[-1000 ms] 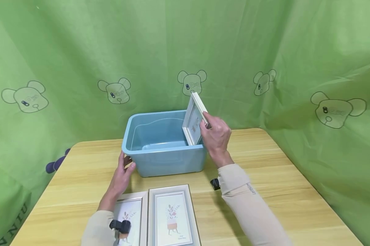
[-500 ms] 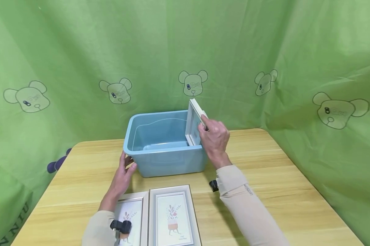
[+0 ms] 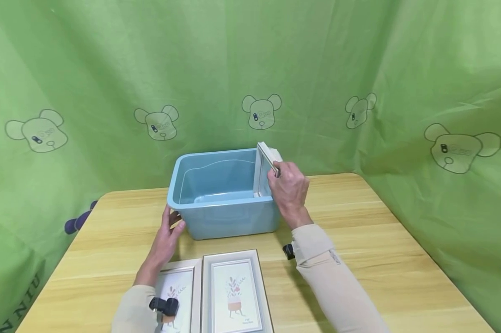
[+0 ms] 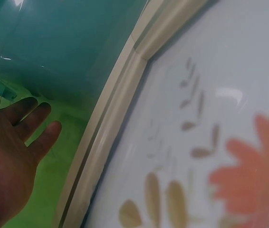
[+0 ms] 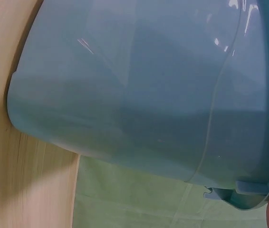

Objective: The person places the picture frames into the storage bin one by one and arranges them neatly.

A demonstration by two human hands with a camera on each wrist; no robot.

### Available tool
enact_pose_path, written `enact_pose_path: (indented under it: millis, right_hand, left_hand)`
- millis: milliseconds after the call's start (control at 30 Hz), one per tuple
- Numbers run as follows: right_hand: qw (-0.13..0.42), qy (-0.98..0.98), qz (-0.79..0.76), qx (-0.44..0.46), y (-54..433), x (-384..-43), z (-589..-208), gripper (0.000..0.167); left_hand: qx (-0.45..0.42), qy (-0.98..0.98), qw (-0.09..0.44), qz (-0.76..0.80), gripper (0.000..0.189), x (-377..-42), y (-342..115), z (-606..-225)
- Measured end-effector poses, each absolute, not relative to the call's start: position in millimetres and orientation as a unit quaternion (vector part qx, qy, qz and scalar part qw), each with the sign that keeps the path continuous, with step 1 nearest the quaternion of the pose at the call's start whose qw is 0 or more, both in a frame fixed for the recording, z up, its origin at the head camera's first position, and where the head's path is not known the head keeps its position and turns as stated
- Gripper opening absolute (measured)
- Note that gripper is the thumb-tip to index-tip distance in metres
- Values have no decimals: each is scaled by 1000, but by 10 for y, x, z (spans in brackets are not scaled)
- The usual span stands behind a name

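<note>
In the head view, a light blue plastic bin (image 3: pixel 229 222) stands at the back of the table. My right hand (image 3: pixel 290 190) grips the upper edge of a white picture frame (image 3: pixel 258 178), which stands on edge inside the bin's right end; part of it is hidden by the hand. My left hand (image 3: pixel 164 243) rests against the bin's left end below the rim, fingers extended. The left wrist view shows those fingers (image 4: pixel 44 140) loosely straight, holding nothing. Nearer lie two framed flower prints, a left picture frame (image 3: pixel 195 298) partly under my forearm and a right picture frame (image 3: pixel 206 291).
The wooden table (image 3: pixel 358 249) has rounded back corners. A green curtain (image 3: pixel 209 60) with printed bear heads hangs behind and on both sides. Something purple (image 3: pixel 77 223) shows past the table's left edge. In the right wrist view the bin's outer wall (image 5: pixel 125 95) fills most of the picture.
My right hand has lowered the picture frame further into the bin, and the frame has turned more upright against the right end. My left hand has stayed at the bin's left end.
</note>
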State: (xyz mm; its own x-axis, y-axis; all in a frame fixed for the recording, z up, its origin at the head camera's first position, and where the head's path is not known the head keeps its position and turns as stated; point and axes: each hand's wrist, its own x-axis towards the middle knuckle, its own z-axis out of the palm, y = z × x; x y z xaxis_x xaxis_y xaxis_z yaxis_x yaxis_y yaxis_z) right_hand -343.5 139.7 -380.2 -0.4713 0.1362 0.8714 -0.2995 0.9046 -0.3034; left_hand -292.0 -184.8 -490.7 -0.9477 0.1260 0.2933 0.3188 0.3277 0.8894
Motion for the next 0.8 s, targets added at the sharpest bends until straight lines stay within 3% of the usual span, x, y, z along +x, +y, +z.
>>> enact_pose_path:
  millis: [433, 800]
  right_hand:
    - [456, -869, 185, 48, 1394, -3424, -3763, 9]
    - [403, -900, 163, 28, 1408, -3410, -3736, 12]
  left_hand:
    - [-133, -819, 67, -553, 72, -2719, -1753, -4584]
    - [-132, -813, 74, -562, 73, -2897, -1846, -4898]
